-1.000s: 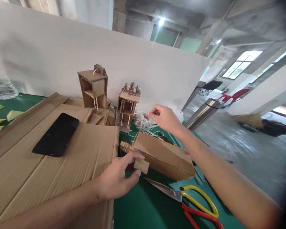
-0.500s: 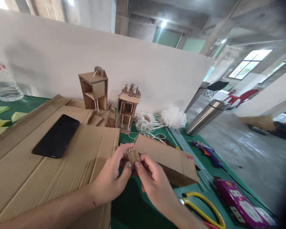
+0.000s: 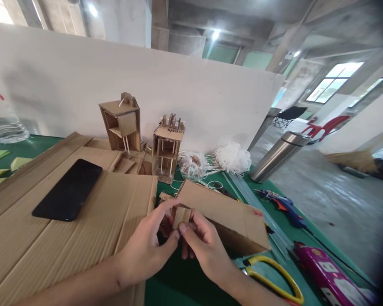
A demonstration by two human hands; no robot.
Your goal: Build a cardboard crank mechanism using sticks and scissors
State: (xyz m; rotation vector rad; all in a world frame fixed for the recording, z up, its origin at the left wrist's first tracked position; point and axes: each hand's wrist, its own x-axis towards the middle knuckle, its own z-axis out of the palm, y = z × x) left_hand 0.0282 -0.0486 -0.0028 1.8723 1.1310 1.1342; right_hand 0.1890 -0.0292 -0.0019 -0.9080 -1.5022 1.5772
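Both hands meet over the green table, pinching one small tan piece of cardboard [image 3: 181, 216] between them. My left hand [image 3: 155, 244] grips its left side with thumb and fingers. On the other side my right hand [image 3: 206, 246] has its thumb on the front face and its fingers curled behind. Part of the piece is hidden by the fingertips. Just beyond the hands lies a long cardboard box [image 3: 225, 208]. Yellow-handled scissors [image 3: 276, 272] lie to the right, partly covered by my right forearm.
A black phone [image 3: 68, 189] rests on flat cardboard sheets [image 3: 115, 225] at left. Two cardboard models [image 3: 123, 125] [image 3: 168, 148] stand by the white board. At right are a steel flask [image 3: 279, 157], a blue glue gun [image 3: 282, 208] and a purple power strip [image 3: 328, 270]. A water bottle [image 3: 4, 119] stands far left.
My right hand has come back from near the plastic bag and joined my left hand at the cardboard piece. Since then both hands have stayed together, with the piece turned slightly.
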